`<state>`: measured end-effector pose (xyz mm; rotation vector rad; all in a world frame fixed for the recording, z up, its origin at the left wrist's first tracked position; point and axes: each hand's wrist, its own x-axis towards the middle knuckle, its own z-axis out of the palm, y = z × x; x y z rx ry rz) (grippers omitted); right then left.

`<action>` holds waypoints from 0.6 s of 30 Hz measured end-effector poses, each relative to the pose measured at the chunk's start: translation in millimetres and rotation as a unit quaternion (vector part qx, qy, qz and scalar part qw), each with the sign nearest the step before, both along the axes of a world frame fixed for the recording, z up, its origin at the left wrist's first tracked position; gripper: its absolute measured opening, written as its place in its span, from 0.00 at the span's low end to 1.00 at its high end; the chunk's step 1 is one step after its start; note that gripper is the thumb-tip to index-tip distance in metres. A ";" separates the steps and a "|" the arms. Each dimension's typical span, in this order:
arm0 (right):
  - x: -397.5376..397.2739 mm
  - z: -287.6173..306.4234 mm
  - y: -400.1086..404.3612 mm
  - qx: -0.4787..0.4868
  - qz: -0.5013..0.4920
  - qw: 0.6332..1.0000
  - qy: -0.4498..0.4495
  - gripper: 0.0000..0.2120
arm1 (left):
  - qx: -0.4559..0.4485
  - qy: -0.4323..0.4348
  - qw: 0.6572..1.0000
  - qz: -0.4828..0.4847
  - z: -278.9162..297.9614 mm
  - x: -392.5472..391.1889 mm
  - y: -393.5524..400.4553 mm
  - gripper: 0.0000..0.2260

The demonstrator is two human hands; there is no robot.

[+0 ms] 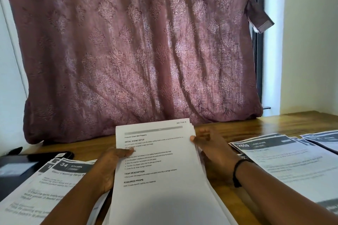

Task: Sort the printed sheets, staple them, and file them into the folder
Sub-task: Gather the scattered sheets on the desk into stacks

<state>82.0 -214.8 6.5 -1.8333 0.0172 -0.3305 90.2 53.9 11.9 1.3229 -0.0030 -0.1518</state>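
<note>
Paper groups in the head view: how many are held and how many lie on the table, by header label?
Held stack, gripped by left hand and right hand: 1
KITCHEN pile on the table: 1
LIVING ROOM pile: 1
Far-right pile, label unreadable: 1
Total: 4

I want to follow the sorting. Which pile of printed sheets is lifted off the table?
The middle stack, headed SECTION 2, gripped at its edges by the left hand and right hand. The kitchen pile and living-room pile lie flat.

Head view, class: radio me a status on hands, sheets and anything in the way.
Left hand and right hand grip held stack by its sides. Kitchen pile left, living-room pile right. Nothing blocking; no stapler seen.
</note>
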 end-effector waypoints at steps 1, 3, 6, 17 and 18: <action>2.2 1.5 -3.7 -0.012 -0.025 0.999 -0.028 0.18 | 0.002 -0.004 1.000 0.002 -0.2 0.5 -0.1 0.20; 5.4 5.2 -9.6 -0.003 -0.033 0.997 -0.072 0.19 | 0.003 -0.011 1.000 0.001 -0.5 1.5 -0.1 0.16; 5.6 6.8 -11.9 0.017 -0.015 0.994 -0.109 0.18 | -0.003 -0.018 1.000 -0.010 0.3 1.1 -0.6 0.14; -0.4 7.8 -3.5 -0.081 -0.026 0.970 -0.226 0.10 | 0.005 -0.039 0.998 -0.055 -3.7 1.4 -3.7 0.22; -0.3 8.8 -3.7 -0.096 -0.040 0.964 -0.245 0.10 | 0.004 -0.043 0.998 -0.049 -4.8 2.5 -3.3 0.21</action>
